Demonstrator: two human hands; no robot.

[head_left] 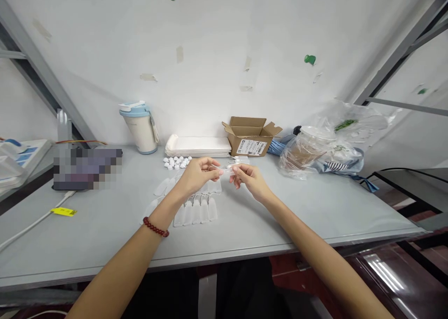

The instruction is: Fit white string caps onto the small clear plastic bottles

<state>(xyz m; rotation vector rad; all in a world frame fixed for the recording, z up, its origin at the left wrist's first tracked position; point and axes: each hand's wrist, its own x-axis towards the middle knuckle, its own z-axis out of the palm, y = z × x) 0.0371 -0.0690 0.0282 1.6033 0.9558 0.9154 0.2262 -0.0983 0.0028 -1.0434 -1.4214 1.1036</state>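
1. The small clear piece (227, 168) was between the two hands, above the desk (266, 230), nearer its far edge than its near edge. Its long axis seemed to run from left to right; its exact shape was too small to tell.
2. The left hand (199, 175) pinched its left end with the fingertips, and the right hand (251, 179) pinched its right end. The piece lay to the right of one hand and to the left of the other, so neither was clearly nearer.
3. Below the left forearm, translucent white pieces (196, 211) lay in rows; small white caps (178, 162) were behind them.
4. Toward the far edge stood a white stack (201, 145) and an open cardboard box (250, 144), before the wall (210, 38).
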